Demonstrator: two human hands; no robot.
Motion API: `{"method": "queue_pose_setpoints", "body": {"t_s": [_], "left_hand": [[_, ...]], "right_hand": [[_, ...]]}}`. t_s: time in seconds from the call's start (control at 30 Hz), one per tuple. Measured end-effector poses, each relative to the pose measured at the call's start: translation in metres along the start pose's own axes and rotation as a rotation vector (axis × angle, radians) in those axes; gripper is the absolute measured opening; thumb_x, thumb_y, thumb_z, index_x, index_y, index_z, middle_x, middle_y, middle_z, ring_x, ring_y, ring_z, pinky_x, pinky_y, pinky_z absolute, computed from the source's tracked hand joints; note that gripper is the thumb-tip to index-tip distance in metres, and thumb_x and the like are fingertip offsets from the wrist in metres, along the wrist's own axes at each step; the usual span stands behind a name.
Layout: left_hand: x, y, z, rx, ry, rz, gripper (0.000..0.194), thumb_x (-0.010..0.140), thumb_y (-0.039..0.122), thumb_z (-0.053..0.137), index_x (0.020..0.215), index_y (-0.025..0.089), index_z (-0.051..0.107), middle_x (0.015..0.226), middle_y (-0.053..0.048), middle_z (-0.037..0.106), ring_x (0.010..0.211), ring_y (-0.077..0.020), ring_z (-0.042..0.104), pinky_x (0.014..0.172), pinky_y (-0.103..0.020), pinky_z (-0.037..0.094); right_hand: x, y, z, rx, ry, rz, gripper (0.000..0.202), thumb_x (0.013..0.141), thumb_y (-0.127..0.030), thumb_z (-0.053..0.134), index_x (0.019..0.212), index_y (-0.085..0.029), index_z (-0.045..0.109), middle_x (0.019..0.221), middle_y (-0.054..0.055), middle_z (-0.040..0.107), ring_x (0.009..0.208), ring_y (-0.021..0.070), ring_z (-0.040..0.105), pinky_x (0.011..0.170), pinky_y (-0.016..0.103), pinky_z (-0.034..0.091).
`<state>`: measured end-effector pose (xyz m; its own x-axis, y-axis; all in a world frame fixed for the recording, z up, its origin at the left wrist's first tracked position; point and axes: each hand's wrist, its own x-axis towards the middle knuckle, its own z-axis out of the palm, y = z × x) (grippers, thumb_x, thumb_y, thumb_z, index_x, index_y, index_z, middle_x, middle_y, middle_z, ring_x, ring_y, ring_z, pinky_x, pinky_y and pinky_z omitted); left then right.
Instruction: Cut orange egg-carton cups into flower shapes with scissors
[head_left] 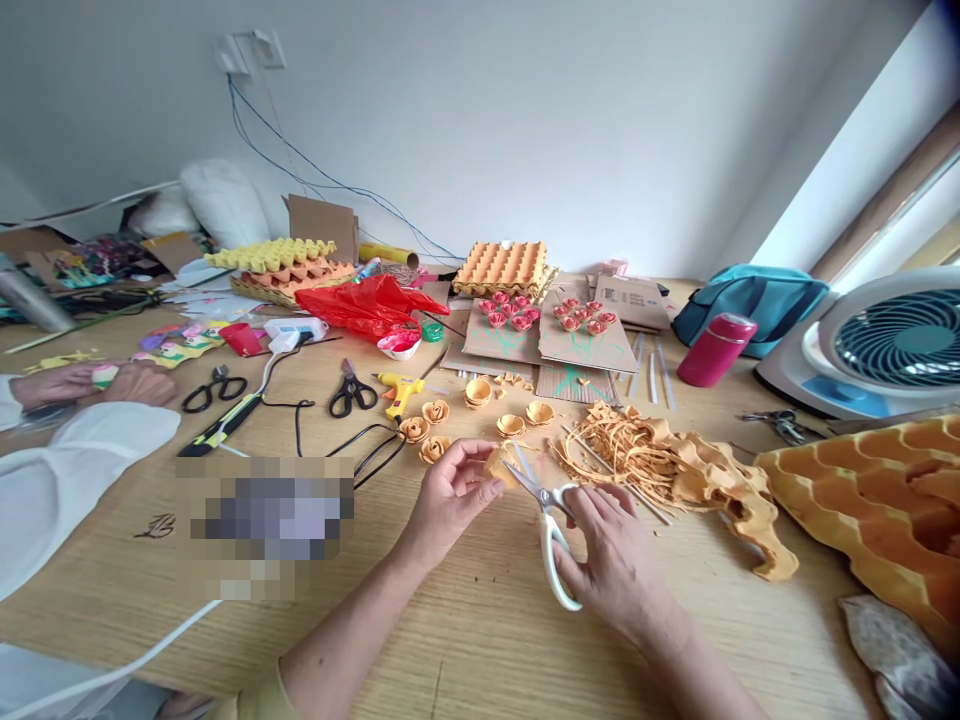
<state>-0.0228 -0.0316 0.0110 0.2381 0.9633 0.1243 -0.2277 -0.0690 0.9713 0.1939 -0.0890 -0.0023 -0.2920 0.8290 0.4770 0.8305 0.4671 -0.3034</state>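
Between the fingers and thumb of my left hand (459, 490) is a cut orange egg-carton cup (501, 463). My right hand (607, 545) grips white-handled scissors (556, 560) by the loops. Their blades are parted and reach to the edge of the cup. Just beyond my hands lie loose cups (511, 427) and several orange carton roses (435, 411). To the right of the scissors is a heap of thin orange carton strips and scraps (630, 450).
A yellow glue gun (397, 392) and black scissors (351, 392) lie left of the roses. Cardboard panels with pink flowers (506, 330) stand behind. A pink bottle (716, 350), a fan (885, 340) and a large egg tray (862, 500) occupy the right. A co-worker's hands (139, 382) are at left.
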Motion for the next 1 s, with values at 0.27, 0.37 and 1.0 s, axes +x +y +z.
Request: {"method": "queue_pose_setpoints", "body": {"t_s": [0.27,0.37,1.0], "left_hand": [[-0.001,0.003,0.003,0.006,0.02,0.021,0.041,0.07,0.033,0.085,0.1,0.017,0.061,0.1,-0.006,0.066,0.098,-0.0197,0.063,0.081,-0.03,0.056],[-0.001,0.004,0.004,0.004,0.014,0.012,0.042,0.069,0.032,0.085,0.1,0.017,0.061,0.1,-0.006,0.067,0.099,-0.0198,0.063,0.081,-0.029,0.055],[-0.002,-0.003,0.002,0.016,-0.014,0.033,0.039,0.076,0.033,0.08,0.108,0.018,0.062,0.106,-0.007,0.067,0.093,-0.0188,0.064,0.078,-0.03,0.057]], "right_hand": [[0.002,-0.007,-0.004,-0.084,0.041,0.018,0.012,0.088,-0.032,0.058,0.093,-0.023,0.052,0.082,0.002,0.062,0.076,0.0224,0.058,0.093,0.044,0.033],[0.002,-0.007,-0.004,-0.082,0.041,0.028,0.012,0.088,-0.032,0.057,0.093,-0.023,0.053,0.083,0.002,0.063,0.077,0.0223,0.059,0.093,0.044,0.033],[0.001,0.002,0.0,0.009,-0.002,0.088,0.024,0.098,-0.03,0.049,0.077,-0.024,0.041,0.064,-0.001,0.058,0.06,0.0188,0.055,0.073,0.033,0.039]]}}
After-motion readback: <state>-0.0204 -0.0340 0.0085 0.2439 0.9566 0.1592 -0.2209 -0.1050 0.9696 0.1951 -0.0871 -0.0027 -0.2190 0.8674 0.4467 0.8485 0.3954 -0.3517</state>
